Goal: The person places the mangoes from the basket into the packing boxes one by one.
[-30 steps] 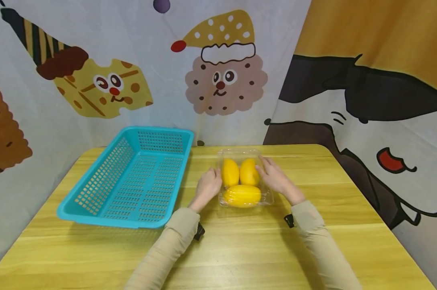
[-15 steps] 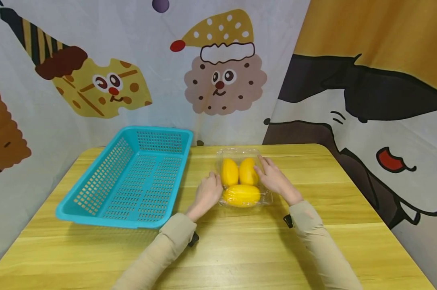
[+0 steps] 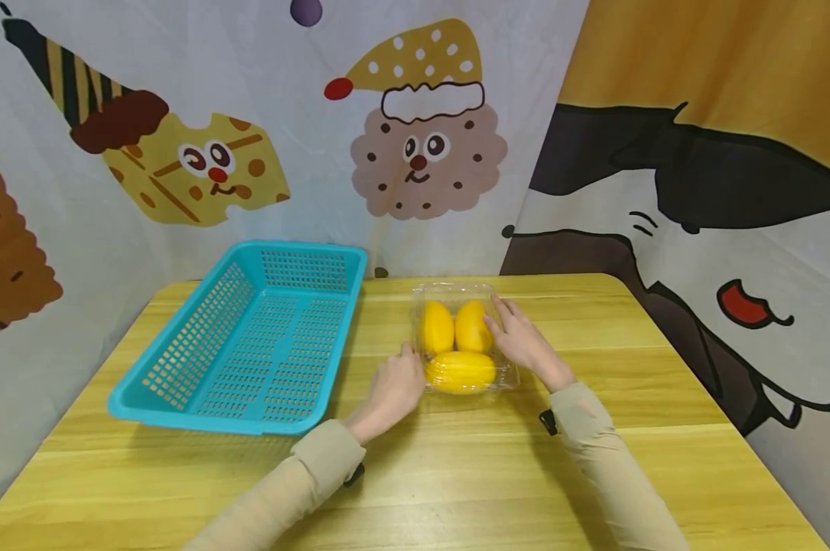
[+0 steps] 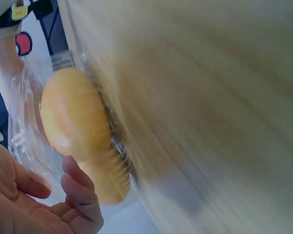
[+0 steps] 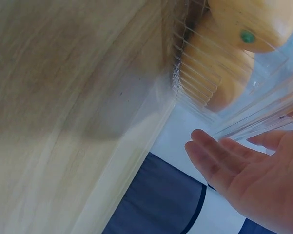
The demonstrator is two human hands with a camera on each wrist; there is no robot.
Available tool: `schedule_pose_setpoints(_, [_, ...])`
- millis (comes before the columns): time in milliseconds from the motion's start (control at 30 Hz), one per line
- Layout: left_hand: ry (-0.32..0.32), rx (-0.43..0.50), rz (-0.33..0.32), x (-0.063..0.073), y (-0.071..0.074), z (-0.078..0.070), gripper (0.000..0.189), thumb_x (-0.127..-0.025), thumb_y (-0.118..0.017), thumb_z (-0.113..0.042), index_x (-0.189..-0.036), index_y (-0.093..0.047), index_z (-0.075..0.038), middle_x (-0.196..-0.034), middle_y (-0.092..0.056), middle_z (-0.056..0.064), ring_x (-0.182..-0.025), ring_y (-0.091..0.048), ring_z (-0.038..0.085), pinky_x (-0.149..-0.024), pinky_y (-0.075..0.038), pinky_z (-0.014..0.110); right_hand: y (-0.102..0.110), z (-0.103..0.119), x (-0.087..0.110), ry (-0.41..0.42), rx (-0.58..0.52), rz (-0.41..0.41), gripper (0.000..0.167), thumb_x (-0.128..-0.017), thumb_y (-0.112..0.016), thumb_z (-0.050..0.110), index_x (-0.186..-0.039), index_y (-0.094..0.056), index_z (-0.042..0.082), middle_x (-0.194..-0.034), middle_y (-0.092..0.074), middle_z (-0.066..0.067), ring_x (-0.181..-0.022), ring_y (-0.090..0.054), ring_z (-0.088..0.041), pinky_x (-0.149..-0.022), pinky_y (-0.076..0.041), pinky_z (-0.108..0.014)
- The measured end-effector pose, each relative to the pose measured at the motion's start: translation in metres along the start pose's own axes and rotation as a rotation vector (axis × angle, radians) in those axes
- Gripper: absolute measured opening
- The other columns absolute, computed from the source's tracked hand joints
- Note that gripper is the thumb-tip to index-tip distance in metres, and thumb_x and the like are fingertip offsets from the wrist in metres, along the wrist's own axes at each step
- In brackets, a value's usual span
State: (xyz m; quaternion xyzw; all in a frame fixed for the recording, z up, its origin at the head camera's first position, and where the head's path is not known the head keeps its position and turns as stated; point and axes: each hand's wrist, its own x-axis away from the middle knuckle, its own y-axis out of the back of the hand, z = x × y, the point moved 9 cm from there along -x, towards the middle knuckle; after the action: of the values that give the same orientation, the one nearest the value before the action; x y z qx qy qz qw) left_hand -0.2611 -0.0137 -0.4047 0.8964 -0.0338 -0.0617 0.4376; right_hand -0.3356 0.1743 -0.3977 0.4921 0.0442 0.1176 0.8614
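Three yellow mangoes (image 3: 460,373) lie inside a clear plastic box (image 3: 456,288) on the wooden table. One mango has a green spot at its end in the right wrist view. My left hand (image 3: 396,383) is at the box's near left edge, fingers loosely bent. In the left wrist view a gap shows between thumb (image 4: 31,184) and fingers (image 4: 80,187), with clear plastic behind. Along the box's right side rests my right hand (image 3: 522,337), its fingers stretched over the edge. Its thumb and fingers (image 5: 217,153) lie close to the plastic rim in the right wrist view.
A turquoise perforated basket (image 3: 349,337) stands on the table (image 3: 490,482) left of the box, close to the left forearm. Behind the table hangs a cloth (image 3: 304,153) printed with cartoon figures.
My left hand has slid down the box's left side toward its near corner, the forearm swinging left. My right hand, the box and the basket stay almost where they were.
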Motion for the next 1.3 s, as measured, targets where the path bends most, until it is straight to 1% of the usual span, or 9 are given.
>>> schedule_pose_setpoints(133, [-0.020, -0.017, 0.016, 0.009, -0.001, -0.004, 0.025, -0.101, -0.033, -0.013, -0.101, -0.050, 0.005, -0.056, -0.039, 0.000, -0.040, -0.034, 0.009, -0.032, -0.025, 0.017, 0.001, -0.001, 0.000, -0.003, 0.007, -0.005, 0.061, -0.103, -0.030, 0.037, -0.153, -0.009, 0.009, -0.157, -0.014, -0.024, -0.142, -0.020, -0.044, -0.114, -0.021, -0.059])
schedule_pose_setpoints(367, [0.039, 0.057, 0.093, 0.018, -0.007, -0.002, 0.046, -0.096, -0.040, -0.014, -0.132, -0.037, 0.015, -0.051, -0.036, -0.004, -0.038, -0.027, 0.007, -0.031, -0.020, 0.018, 0.001, -0.001, 0.000, -0.001, 0.012, -0.013, 0.061, -0.103, -0.030, 0.037, -0.153, -0.009, 0.008, -0.156, -0.014, -0.025, -0.142, -0.021, -0.045, -0.114, -0.022, -0.059])
schedule_pose_setpoints(500, [0.061, 0.100, 0.132, 0.020, -0.011, 0.001, 0.037, -0.097, -0.036, -0.014, -0.117, -0.047, 0.014, -0.053, -0.036, -0.004, -0.039, -0.026, 0.007, -0.032, -0.020, 0.018, 0.000, -0.001, 0.000, -0.002, 0.011, -0.011, 0.061, -0.103, -0.029, 0.037, -0.153, -0.009, 0.008, -0.156, -0.014, -0.025, -0.142, -0.020, -0.045, -0.114, -0.021, -0.059])
schedule_pose_setpoints(567, [0.073, 0.116, 0.156, 0.021, -0.013, 0.002, 0.029, -0.097, -0.033, -0.015, -0.101, -0.051, 0.007, -0.055, -0.037, -0.003, -0.040, -0.026, 0.007, -0.033, -0.021, 0.018, 0.000, -0.001, 0.000, -0.002, 0.010, -0.010, 0.061, -0.103, -0.029, 0.037, -0.153, -0.009, 0.008, -0.156, -0.014, -0.025, -0.142, -0.020, -0.045, -0.114, -0.021, -0.060])
schedule_pose_setpoints(667, [0.088, 0.136, 0.184, 0.021, -0.015, 0.003, 0.024, -0.097, -0.031, -0.014, -0.082, -0.048, -0.006, -0.060, -0.039, -0.001, -0.042, -0.028, 0.008, -0.035, -0.023, 0.018, 0.000, -0.001, 0.000, -0.003, 0.010, -0.011, 0.061, -0.103, -0.029, 0.037, -0.153, -0.010, 0.008, -0.156, -0.014, -0.025, -0.142, -0.020, -0.045, -0.114, -0.022, -0.060])
schedule_pose_setpoints(967, [0.135, 0.189, 0.207, 0.022, -0.015, 0.005, 0.024, -0.092, -0.035, -0.010, -0.069, -0.042, -0.013, -0.065, -0.041, 0.002, -0.045, -0.029, 0.009, -0.038, -0.026, 0.019, 0.000, 0.004, 0.000, 0.008, 0.021, -0.012, 0.061, -0.103, -0.031, 0.036, -0.153, -0.011, 0.007, -0.156, -0.016, -0.025, -0.141, -0.023, -0.045, -0.113, -0.023, -0.059])
schedule_pose_setpoints(1167, [0.180, 0.221, 0.228, 0.025, -0.018, 0.007, 0.018, -0.092, -0.036, -0.009, -0.085, -0.052, -0.004, -0.074, -0.051, 0.007, -0.047, -0.036, 0.010, -0.039, -0.030, 0.019, 0.000, 0.004, 0.000, 0.020, 0.028, -0.018, 0.061, -0.103, -0.031, 0.036, -0.153, -0.012, 0.007, -0.155, -0.018, -0.026, -0.140, -0.024, -0.045, -0.112, -0.025, -0.060])
schedule_pose_setpoints(1233, [0.193, 0.236, 0.240, 0.026, -0.019, 0.007, 0.029, -0.092, -0.036, -0.010, -0.105, -0.054, 0.010, -0.074, -0.052, 0.007, -0.045, -0.034, 0.009, -0.037, -0.028, 0.019, 0.000, 0.004, 0.000, 0.022, 0.026, -0.017, 0.061, -0.103, -0.031, 0.036, -0.153, -0.012, 0.008, -0.155, -0.019, -0.026, -0.140, -0.025, -0.045, -0.112, -0.026, -0.060])
schedule_pose_setpoints(1300, [0.200, 0.251, 0.255, 0.026, -0.021, 0.007, 0.045, -0.093, -0.035, -0.011, -0.126, -0.041, 0.019, -0.070, -0.049, 0.005, -0.042, -0.029, 0.008, -0.035, -0.025, 0.018, 0.000, 0.005, -0.001, 0.026, 0.025, -0.016, 0.061, -0.103, -0.032, 0.037, -0.153, -0.013, 0.008, -0.155, -0.019, -0.025, -0.140, -0.026, -0.045, -0.112, -0.026, -0.060])
